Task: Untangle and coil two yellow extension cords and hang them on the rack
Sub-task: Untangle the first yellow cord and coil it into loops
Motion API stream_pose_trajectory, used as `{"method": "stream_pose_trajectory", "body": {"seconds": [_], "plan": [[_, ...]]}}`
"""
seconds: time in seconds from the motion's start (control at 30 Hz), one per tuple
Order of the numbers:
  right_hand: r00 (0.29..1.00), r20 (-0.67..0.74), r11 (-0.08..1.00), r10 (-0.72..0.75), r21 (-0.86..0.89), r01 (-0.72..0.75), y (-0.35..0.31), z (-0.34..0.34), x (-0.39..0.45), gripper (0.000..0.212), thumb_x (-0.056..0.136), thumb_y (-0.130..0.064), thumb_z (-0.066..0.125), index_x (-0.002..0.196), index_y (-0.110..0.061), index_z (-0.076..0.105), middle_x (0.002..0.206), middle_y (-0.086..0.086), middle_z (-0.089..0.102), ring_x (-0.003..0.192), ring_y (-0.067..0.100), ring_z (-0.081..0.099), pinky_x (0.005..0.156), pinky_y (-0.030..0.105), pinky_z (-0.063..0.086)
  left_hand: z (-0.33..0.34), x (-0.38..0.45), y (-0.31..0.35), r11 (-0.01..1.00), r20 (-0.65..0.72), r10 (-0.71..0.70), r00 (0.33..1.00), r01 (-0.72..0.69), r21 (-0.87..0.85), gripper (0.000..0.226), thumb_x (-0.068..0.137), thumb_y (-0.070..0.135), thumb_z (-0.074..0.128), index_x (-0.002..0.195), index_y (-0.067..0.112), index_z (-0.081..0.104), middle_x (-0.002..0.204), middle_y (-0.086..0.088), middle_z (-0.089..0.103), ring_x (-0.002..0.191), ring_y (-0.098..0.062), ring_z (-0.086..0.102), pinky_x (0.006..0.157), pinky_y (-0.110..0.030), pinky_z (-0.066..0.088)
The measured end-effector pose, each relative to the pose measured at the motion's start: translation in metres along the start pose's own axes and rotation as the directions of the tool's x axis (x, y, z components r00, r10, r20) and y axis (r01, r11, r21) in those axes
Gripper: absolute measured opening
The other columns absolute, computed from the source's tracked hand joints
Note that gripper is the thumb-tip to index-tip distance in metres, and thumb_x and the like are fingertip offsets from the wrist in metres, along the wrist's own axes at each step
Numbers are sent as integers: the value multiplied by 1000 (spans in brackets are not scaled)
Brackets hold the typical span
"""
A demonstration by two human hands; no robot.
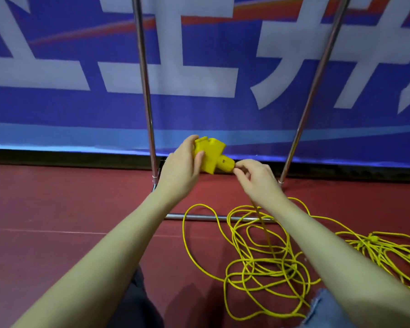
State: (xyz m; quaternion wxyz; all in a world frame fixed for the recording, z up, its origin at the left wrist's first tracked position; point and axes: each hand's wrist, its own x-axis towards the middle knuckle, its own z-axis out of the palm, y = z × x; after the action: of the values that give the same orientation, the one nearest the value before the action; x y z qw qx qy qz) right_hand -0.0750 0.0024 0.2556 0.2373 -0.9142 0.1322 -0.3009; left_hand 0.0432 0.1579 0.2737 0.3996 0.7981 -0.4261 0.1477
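Yellow socket block (210, 155) in left hand (182, 166)

looks like a sports hall or event venue: a red matte floor (57, 209) fills the lower frame, and a big blue banner (199, 110) with large white characters spans the top, behind a chrome rack (147, 91).

Dark red floor (57, 204) – behind it a blue banner (199, 110) with large white characters, black strip along its base
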Motion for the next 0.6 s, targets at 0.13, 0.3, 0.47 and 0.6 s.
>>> {"method": "stream_pose_trajectory", "body": {"seconds": [0.13, 0.3, 0.47, 0.6], "plan": [[998, 17, 997, 63, 35, -64, -1, 5, 4, 13, 95, -11, 50, 91, -2, 59, 86, 2, 48, 87, 32, 53, 78, 39, 37, 14, -7, -12, 985, 129, -91, 987, 108, -131, 63, 92, 40, 34, 144, 4, 28, 132, -17, 43, 121, -31, 43, 98, -26, 30], [994, 84, 997, 73, -30, -71, 5, 5, 15, 18, 100, -22, 41, 96, -9, 54, 94, 5, 53, 88, 30, 51, 76, 42, 41, 31, -4, -14, 975, 186, -155, 970, 181, -128, 104, 70, 46, 78, 148, 13, 17, 123, -12, 37, 119, -26, 41, 100, -27, 32], [999, 42, 997, 11, 82, -14, 14, 20, 29, 20, 97, -26, 39, 90, -14, 53, 82, -8, 47, 79, 24, 50, 71, 42, 42, 38, 12, -19, 973, 130, -221, 967, 209, 97, 95, 71, 48, 75, 146, 20, 24, 116, -16, 40, 108, -36, 48, 86, -35, 43], [999, -18, 967, -37, 250, 40, 15, 40, 40, 18, 94, -20, 45, 85, -9, 56, 76, -10, 48, 70, 10, 44, 68, 25, 38, 44, 22, -37, 987, 94, -144, 985, 136, 83, 87, 69, 35, 75, 137, -1, 34, 135, -23, 35, 125, -39, 38, 98, -44, 42]]}}
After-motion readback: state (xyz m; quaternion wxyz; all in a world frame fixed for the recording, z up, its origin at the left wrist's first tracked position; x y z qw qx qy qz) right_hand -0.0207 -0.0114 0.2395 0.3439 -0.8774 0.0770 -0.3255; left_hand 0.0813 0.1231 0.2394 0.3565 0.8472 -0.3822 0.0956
